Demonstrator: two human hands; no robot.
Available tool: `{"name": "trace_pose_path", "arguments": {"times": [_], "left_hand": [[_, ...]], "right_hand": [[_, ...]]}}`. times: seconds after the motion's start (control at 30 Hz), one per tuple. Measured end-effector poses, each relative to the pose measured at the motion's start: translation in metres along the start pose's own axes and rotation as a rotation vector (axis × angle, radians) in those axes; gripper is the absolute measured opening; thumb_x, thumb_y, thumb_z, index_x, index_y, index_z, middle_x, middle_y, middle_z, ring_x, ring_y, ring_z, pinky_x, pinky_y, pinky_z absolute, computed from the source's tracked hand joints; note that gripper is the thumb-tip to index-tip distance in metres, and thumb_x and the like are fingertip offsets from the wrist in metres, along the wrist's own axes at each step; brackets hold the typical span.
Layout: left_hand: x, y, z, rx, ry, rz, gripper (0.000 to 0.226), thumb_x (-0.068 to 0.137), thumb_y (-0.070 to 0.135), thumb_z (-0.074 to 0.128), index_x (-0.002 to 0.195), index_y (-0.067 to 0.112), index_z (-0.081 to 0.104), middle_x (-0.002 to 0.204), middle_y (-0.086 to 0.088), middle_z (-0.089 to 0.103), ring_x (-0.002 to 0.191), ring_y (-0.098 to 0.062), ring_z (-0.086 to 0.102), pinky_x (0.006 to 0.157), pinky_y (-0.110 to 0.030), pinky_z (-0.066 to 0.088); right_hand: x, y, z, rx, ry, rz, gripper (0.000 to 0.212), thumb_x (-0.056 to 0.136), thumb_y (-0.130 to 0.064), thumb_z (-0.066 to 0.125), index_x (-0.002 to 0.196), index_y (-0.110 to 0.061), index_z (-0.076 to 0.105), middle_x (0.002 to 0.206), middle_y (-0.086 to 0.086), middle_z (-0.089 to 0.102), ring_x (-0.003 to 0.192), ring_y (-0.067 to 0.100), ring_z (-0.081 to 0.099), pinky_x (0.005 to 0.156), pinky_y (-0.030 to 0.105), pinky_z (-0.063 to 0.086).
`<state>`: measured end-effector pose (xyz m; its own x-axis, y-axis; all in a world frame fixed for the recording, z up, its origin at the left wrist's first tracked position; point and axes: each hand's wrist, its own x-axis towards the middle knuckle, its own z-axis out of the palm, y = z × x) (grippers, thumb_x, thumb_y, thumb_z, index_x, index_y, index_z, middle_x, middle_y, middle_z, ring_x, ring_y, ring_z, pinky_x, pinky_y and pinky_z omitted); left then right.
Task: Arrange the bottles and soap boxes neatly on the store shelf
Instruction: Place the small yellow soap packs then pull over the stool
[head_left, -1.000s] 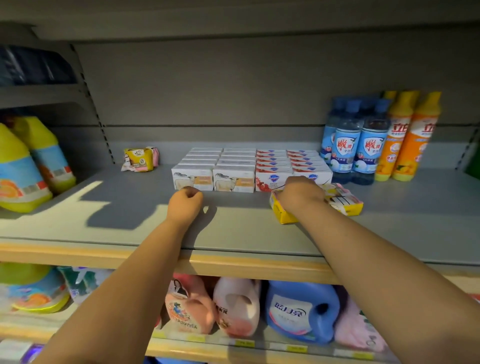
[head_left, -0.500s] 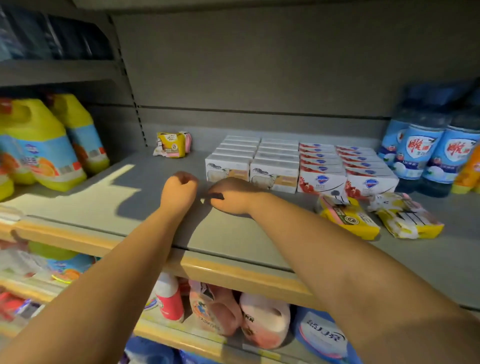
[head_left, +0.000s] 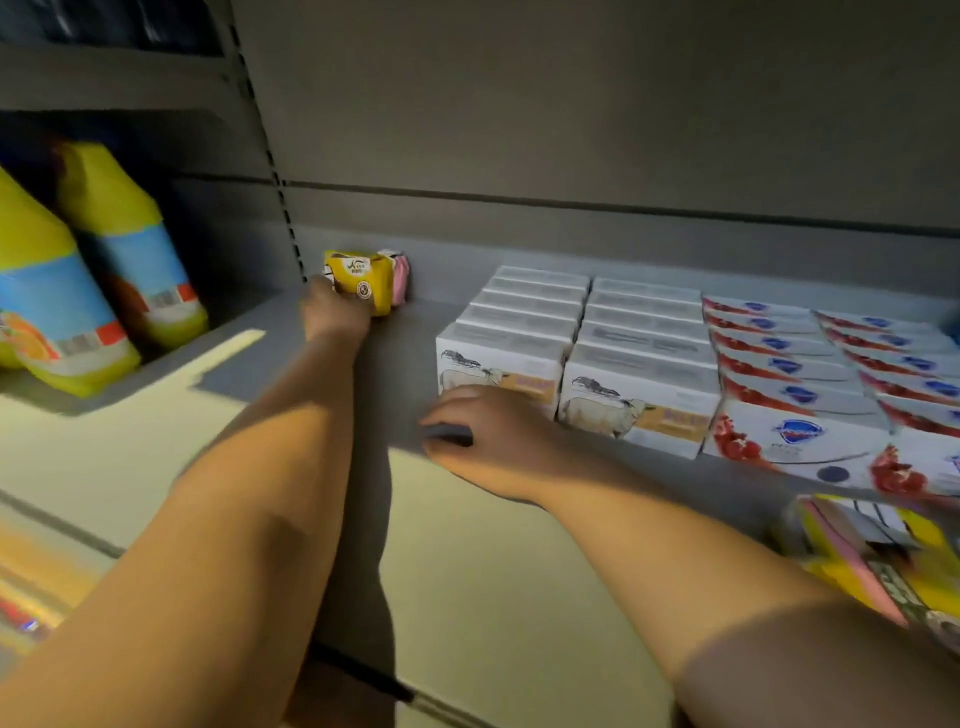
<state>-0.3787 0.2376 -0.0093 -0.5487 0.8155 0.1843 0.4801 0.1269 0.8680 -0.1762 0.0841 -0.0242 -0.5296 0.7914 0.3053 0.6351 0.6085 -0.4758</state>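
**Shopper's hands reach across a store shelf of soap boxes**

A person's left hand (head_left: 332, 314) stretches to the back of the grey shelf (head_left: 291, 467), its grip touching a yellow soap packet (head_left: 361, 280); motion blur hides whether the fingers have closed on it, so that cannot be told. A pink packet (head_left: 399, 276) sits just behind the yellow one, against the rear wall. The right hand (head_left: 488, 434) lies flat on the shelf, fingers spread and clamped on nothing, its knuckles touching the front box of the white soap boxes (head_left: 574, 353), which stand in two tidy rows running back from that grip. Beside them, farther right, red-and-white soap boxes (head_left: 810, 384) form further rows, the front ones leaning forward. Loose yellow packets (head_left: 878, 561) lie near the shelf's front edge, beyond the right forearm. Left of the reaching hand, past the upright post, two yellow bottles (head_left: 93, 280) stand on the neighbouring shelf. Open shelf lies between the two hands and forward to the front edge.
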Motion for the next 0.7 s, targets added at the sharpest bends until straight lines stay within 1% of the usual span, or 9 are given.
{"name": "trace_pose_path", "arguments": {"times": [0.13,0.23,0.27,0.33,0.4,0.47,0.5,0.57,0.7], "left_hand": [[0.025,0.004,0.009,-0.079,0.031,-0.057,0.052,0.083,0.005,0.057,0.132,0.003,0.039,0.135,-0.019,0.047,0.123,-0.035,0.047,0.1,-0.038,0.043],[0.039,0.001,0.011,-0.193,-0.064,-0.029,0.06,0.08,0.006,0.062,0.135,0.005,0.037,0.133,-0.016,0.049,0.115,-0.029,0.051,0.086,-0.029,0.043],[0.043,-0.002,0.011,-0.242,-0.11,-0.021,0.059,0.079,0.006,0.064,0.133,0.005,0.039,0.13,-0.016,0.051,0.111,-0.028,0.053,0.084,-0.029,0.044],[0.048,-0.004,0.008,-0.348,-0.172,-0.025,0.063,0.076,0.004,0.067,0.133,0.004,0.04,0.127,-0.016,0.054,0.111,-0.029,0.055,0.091,-0.035,0.049],[0.047,-0.007,0.005,-0.395,-0.18,-0.024,0.077,0.072,0.004,0.073,0.138,0.004,0.034,0.126,-0.01,0.054,0.112,-0.027,0.055,0.096,-0.04,0.048],[0.043,-0.009,0.004,-0.456,-0.167,-0.009,0.087,0.069,0.002,0.078,0.14,0.006,0.028,0.119,-0.005,0.051,0.102,-0.021,0.058,0.086,-0.037,0.053],[0.041,-0.01,0.003,-0.503,-0.168,-0.006,0.088,0.068,0.0,0.079,0.139,0.006,0.028,0.116,-0.005,0.051,0.096,-0.019,0.06,0.074,-0.034,0.057],[0.036,-0.012,0.001,-0.573,-0.158,-0.013,0.086,0.067,-0.002,0.081,0.136,0.007,0.03,0.116,-0.007,0.053,0.087,-0.015,0.062,0.053,-0.025,0.055],[0.025,-0.015,-0.005,-0.59,-0.099,-0.027,0.077,0.065,-0.001,0.082,0.128,0.009,0.039,0.12,-0.012,0.057,0.083,-0.018,0.065,0.049,-0.024,0.054]], "right_hand": [[0.001,0.001,0.001,0.013,-0.005,-0.008,0.03,0.085,-0.028,0.061,0.113,-0.02,0.067,0.12,-0.004,0.062,0.113,0.009,0.052,0.099,0.027,0.04],[0.0,0.0,0.0,0.035,0.022,-0.036,0.027,0.085,-0.025,0.063,0.11,-0.017,0.069,0.116,-0.004,0.063,0.109,0.007,0.054,0.095,0.021,0.039],[0.0,0.0,0.0,0.037,0.026,-0.036,0.027,0.085,-0.025,0.063,0.109,-0.016,0.069,0.116,-0.004,0.063,0.109,0.007,0.054,0.095,0.021,0.039],[0.0,-0.001,0.0,0.031,0.024,-0.038,0.027,0.085,-0.026,0.063,0.11,-0.015,0.069,0.116,-0.004,0.063,0.109,0.007,0.054,0.096,0.02,0.037],[0.0,-0.001,-0.001,0.028,0.017,-0.034,0.028,0.086,-0.025,0.063,0.111,-0.015,0.068,0.117,-0.004,0.062,0.11,0.006,0.053,0.095,0.014,0.034],[0.0,-0.001,-0.001,0.027,0.019,-0.032,0.027,0.086,-0.024,0.063,0.111,-0.015,0.068,0.117,-0.004,0.062,0.11,0.005,0.052,0.092,0.008,0.031],[0.0,-0.001,0.0,0.031,0.025,-0.031,0.026,0.085,-0.023,0.064,0.11,-0.014,0.069,0.116,-0.004,0.063,0.109,0.004,0.053,0.09,0.005,0.029],[0.0,-0.001,0.0,0.04,0.037,-0.026,0.024,0.084,-0.02,0.064,0.107,-0.014,0.07,0.114,-0.004,0.064,0.106,0.003,0.053,0.088,0.002,0.029],[0.001,-0.001,0.001,0.057,0.06,-0.01,0.02,0.083,-0.014,0.062,0.1,-0.012,0.071,0.108,-0.003,0.067,0.103,0.005,0.057,0.089,0.009,0.035]]}}
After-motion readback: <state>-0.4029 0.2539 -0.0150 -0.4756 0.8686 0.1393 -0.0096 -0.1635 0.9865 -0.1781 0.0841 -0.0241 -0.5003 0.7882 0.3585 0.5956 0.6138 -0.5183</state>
